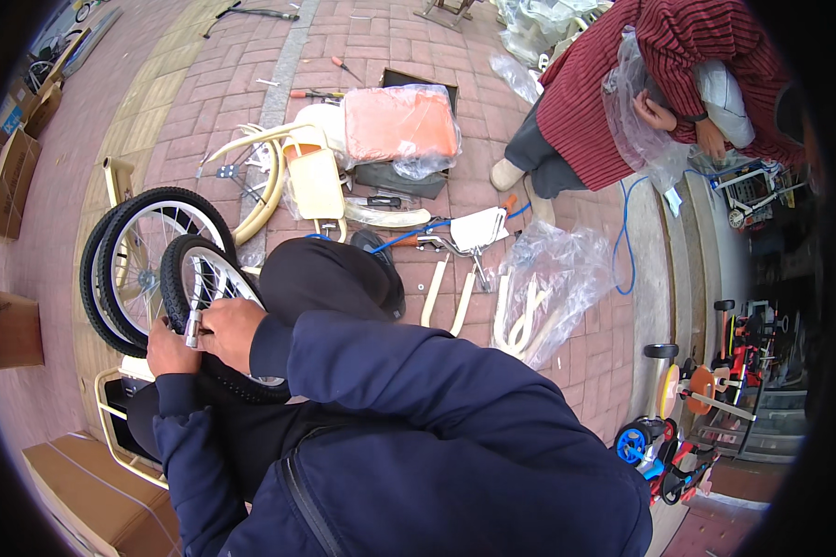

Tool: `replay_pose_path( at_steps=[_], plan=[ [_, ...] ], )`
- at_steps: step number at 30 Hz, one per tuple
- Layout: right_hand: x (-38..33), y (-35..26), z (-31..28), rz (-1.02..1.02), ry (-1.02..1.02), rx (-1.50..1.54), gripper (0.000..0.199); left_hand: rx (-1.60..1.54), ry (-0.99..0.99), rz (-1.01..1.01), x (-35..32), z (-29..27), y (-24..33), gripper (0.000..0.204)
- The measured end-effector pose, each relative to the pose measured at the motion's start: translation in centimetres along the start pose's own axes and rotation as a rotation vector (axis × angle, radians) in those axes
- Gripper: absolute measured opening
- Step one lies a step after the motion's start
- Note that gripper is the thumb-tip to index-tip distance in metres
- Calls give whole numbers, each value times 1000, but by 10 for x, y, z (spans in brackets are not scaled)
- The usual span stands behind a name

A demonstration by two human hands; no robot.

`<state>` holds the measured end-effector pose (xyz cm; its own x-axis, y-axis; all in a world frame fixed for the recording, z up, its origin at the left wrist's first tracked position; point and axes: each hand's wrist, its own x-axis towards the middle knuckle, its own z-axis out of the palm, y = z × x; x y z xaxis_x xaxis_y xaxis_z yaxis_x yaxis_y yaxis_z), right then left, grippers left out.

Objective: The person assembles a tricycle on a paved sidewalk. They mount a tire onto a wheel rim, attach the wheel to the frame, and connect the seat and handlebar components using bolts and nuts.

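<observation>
Reddish brick paving [492,121] spreads under everything, with a co-worker in a striped red garment [613,102] bent over at the upper right. Two large black-tyred wheels [146,280] stand overlapping on the left, well apart from an orange block [401,125] in clear plastic and near some cream curved parts [276,181]. Just beside the large pair stands the small wheel [173,283], close against the person's knees. The right hand [232,330] is curled, its fingers drawn together and apparently clamped on a short silver cylinder [193,330]. The left hand [170,351] is bent in from the other side; its fingertips are hidden, so I cannot tell how firmly they grip. The cylinder lies between both hands, at the tyre's near side. The step in hand looks like handling this fitting at the wheel; the next move probably calls for lining it up, one hand steadying while the other turns.
</observation>
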<state>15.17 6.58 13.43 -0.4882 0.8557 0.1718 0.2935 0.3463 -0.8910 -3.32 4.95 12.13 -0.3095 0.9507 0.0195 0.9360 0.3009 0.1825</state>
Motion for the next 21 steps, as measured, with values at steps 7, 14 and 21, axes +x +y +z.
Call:
replay_pose_path(
  at_steps=[7, 14, 21],
  plan=[
    [3, 3, -7, 68, 20, 59, 25, -698, -274, 431, -25, -22, 31, 30],
    [4, -18, -40, 112, -18, 149, 28, -728, -375, 324, -27, -8, 32, 15],
    [-117, 157, -163, 400, 610, 284, 26, -700, -441, 149, -28, -14, 26, 16]
  ],
)
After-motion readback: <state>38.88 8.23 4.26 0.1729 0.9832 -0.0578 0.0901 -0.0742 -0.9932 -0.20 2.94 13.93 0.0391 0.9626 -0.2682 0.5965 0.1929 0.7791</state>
